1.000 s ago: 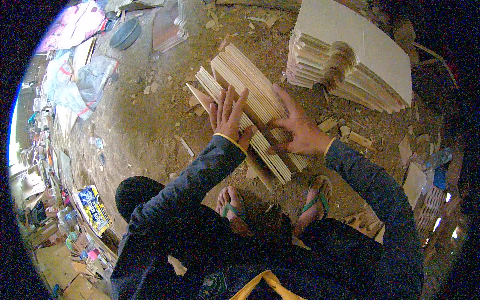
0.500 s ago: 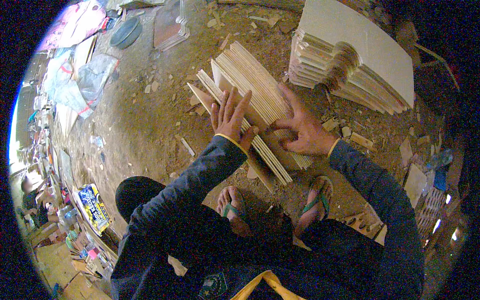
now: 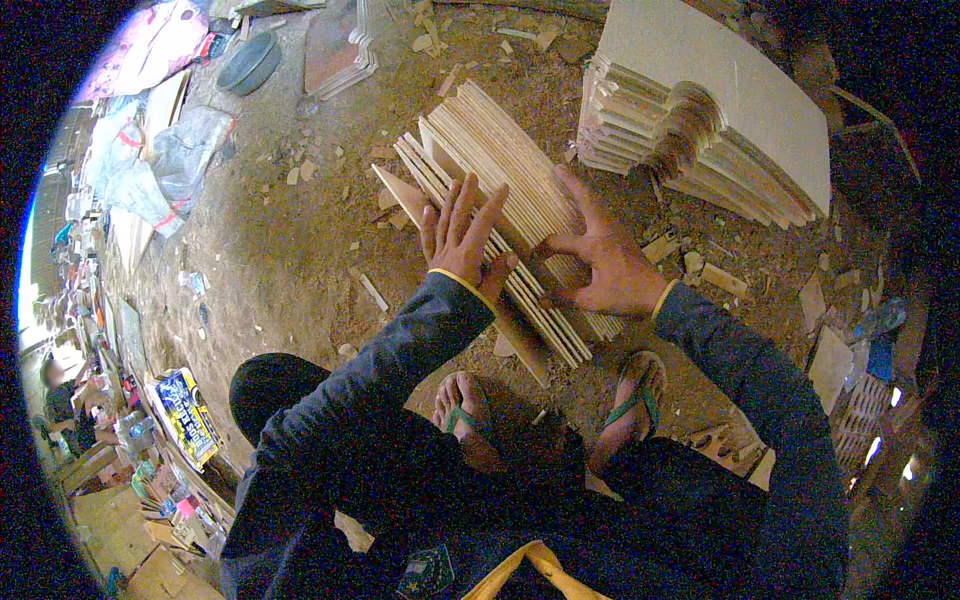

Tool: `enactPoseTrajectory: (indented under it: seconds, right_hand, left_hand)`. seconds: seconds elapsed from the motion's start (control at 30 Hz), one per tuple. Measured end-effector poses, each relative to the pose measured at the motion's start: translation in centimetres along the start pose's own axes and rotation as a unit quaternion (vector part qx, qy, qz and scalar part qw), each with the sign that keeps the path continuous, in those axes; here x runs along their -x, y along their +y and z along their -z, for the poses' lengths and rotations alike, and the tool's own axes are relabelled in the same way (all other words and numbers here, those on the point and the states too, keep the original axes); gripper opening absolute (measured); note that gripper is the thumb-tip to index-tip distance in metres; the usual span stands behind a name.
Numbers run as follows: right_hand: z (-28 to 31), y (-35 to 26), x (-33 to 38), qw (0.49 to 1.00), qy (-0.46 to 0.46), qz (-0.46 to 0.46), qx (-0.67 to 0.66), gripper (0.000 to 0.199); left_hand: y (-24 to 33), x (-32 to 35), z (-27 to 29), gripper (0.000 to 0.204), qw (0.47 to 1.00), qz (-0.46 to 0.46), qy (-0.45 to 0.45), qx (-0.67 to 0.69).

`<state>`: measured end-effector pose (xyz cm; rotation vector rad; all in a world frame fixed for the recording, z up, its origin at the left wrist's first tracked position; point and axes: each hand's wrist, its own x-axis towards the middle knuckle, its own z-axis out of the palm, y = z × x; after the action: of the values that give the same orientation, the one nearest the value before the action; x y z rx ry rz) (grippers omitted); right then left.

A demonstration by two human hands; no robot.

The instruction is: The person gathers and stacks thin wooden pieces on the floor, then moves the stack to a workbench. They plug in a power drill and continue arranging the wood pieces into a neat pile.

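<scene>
A row of thin wooden boards point(image 3: 505, 150) stands on edge on the dirt floor in front of me, its pale edges facing up. Left of it a smaller group of boards point(image 3: 545, 318) leans away from the row, with a narrow gap between them. My left hand point(image 3: 460, 232) lies over the top edges of this smaller group, fingers spread. My right hand point(image 3: 608, 262) rests at the near right part of the row, thumb and fingers apart, fingertips toward the gap. The outermost board point(image 3: 400, 192) slants at the far left.
A tall stack of pale boards point(image 3: 725, 110) with a notched side stands at the far right. Further back left lie brown panels point(image 3: 335, 60), a dark round basin point(image 3: 248, 65) and plastic sheeting point(image 3: 165, 165). Wood scraps point(image 3: 725, 280) litter the dirt floor. Another person point(image 3: 65, 400) sits far left.
The smaller group under my left hand has grown thicker toward the right, and the gap to the main row has narrowed. My right hand's lower fingers have shifted slightly left.
</scene>
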<state>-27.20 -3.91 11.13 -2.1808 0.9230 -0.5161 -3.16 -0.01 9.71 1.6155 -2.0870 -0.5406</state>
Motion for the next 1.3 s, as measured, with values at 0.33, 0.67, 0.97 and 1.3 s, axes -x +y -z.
enactPoseTrajectory:
  seconds: [0.33,0.67,0.97,1.3]
  right_hand:
    - [0.1,-0.2,0.2,0.999,-0.001,-0.017,-0.027,0.062]
    - [0.0,-1.2,0.0,0.999,0.007,-0.007,0.04,0.066]
    - [0.2,-0.9,0.1,0.998,-0.019,-0.034,0.047,0.097]
    - [-1.6,-3.4,0.0,0.997,0.021,-0.075,-0.02,0.143]
  left_hand:
    - [0.0,0.0,-0.2,0.083,1.0,0.0,-0.001,-0.013]
    - [-0.4,-0.1,-0.4,0.081,0.999,-0.009,0.002,-0.032]
    - [0.1,0.0,-0.1,0.078,1.0,-0.004,0.002,-0.008]
    - [2.3,-1.3,1.6,0.067,0.978,-0.124,-0.058,-0.159]
